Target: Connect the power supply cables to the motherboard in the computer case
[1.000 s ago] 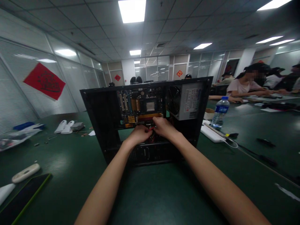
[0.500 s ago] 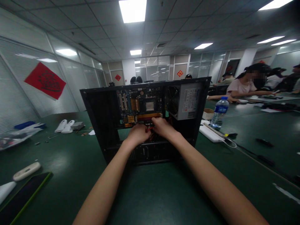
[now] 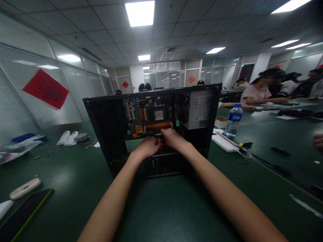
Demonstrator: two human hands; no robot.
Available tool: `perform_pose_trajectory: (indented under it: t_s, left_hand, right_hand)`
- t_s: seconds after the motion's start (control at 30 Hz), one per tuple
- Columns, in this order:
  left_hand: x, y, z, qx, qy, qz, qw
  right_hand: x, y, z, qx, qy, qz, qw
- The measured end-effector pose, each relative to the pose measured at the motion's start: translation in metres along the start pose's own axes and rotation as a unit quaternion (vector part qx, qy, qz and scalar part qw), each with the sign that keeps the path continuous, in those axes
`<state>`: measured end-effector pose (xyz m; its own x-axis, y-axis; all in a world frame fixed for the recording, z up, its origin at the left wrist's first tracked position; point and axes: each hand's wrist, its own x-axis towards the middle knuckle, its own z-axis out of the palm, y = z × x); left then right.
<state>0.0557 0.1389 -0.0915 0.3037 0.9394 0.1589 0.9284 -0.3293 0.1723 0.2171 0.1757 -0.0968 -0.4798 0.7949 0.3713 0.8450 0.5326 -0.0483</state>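
Note:
An open black computer case [image 3: 106, 127] stands upright on the green table [image 3: 164, 208], showing its motherboard [image 3: 148, 116] and a grey power supply [image 3: 195, 109] with a fan. Both my hands reach into the case just below the motherboard. My left hand [image 3: 147, 147] is curled closed beside my right hand [image 3: 173, 138], which is also closed. Between them red and yellow wires [image 3: 160, 143] show. Whether each hand grips the wires or a connector is hidden by the fingers.
A water bottle [image 3: 232, 121] and a white power strip [image 3: 224, 143] lie right of the case. White objects [image 3: 67, 137] and a plastic bag [image 3: 17, 146] sit at the left. A white device [image 3: 24, 188] and a dark pad [image 3: 24, 215] lie near left. People sit at the far right.
Both hands have stayed together at the wires below the motherboard, shifting only slightly. The view has drifted a little, and another person's hand has appeared at the right edge.

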Motion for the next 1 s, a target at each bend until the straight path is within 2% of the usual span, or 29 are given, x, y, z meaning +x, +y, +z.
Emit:
perform_pose_trajectory:
  t_s: [0.2,0.4,0.73,1.0]
  left_hand:
    - [-0.0005,0.0025,-0.0008,0.032,0.021,-0.005,0.999]
    - [-0.0032,0.0076,-0.0042,0.049,0.036,-0.021,0.998]
    - [0.0001,0.0033,-0.0005,0.045,0.01,-0.022,0.999]
    - [0.0024,0.0012,0.0021,0.039,-0.001,-0.025,0.999]
  right_hand:
    - [0.0015,0.001,0.0016,-0.007,0.027,-0.002,1.0]
    - [0.0008,0.0006,-0.0003,0.001,0.018,0.005,1.0]
    - [-0.0002,-0.002,-0.0029,0.006,-0.02,0.013,1.0]
    - [0.0,-0.0024,-0.0042,0.01,-0.019,0.011,1.0]
